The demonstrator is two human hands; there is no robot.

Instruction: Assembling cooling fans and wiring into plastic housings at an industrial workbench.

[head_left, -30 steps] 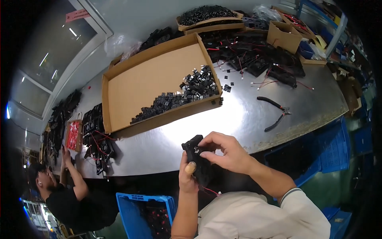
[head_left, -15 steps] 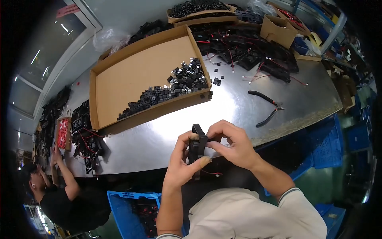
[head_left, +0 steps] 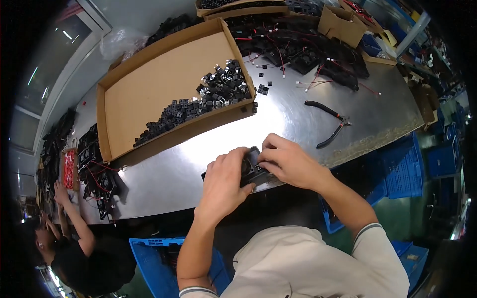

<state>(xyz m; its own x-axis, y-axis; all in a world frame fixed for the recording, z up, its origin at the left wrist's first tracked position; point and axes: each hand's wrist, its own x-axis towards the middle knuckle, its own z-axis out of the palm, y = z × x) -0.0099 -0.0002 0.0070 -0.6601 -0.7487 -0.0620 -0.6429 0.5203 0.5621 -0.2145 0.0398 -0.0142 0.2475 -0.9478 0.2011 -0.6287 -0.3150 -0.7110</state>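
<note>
Left hand [head_left: 224, 180] clamps the near-left side of a small black fan unit [head_left: 252, 169], fingers curled over it, thumb underneath at the table edge. Right hand [head_left: 289, 160] comes in from 3 o'clock, fingertips pinched down on the unit's top-right corner. Both hands closed on the part; the part sits at the near edge of the metal table [head_left: 278, 116], mostly hidden by fingers.

Handling judgement: looks like rigid moulded plastic, light, square frame, so grip by the frame edges or corners, not the centre. Thin leads likely trail off it; I cannot tell where they run. Smooth sides on a shiny tabletop, so it may slide if pushed rather than pinched.

Outward: black-handled cutters [head_left: 329, 119] at 2 o'clock of the hands, well apart. Big cardboard tray [head_left: 149, 94] at 11 o'clock, a drift of small black parts [head_left: 208, 97] along its near wall. More black fans with red wires [head_left: 298, 47] at 1 o'clock. Blue crate [head_left: 149, 253] below the table at 7 o'clock, another person [head_left: 74, 248] beyond it at 8 o'clock.
</note>
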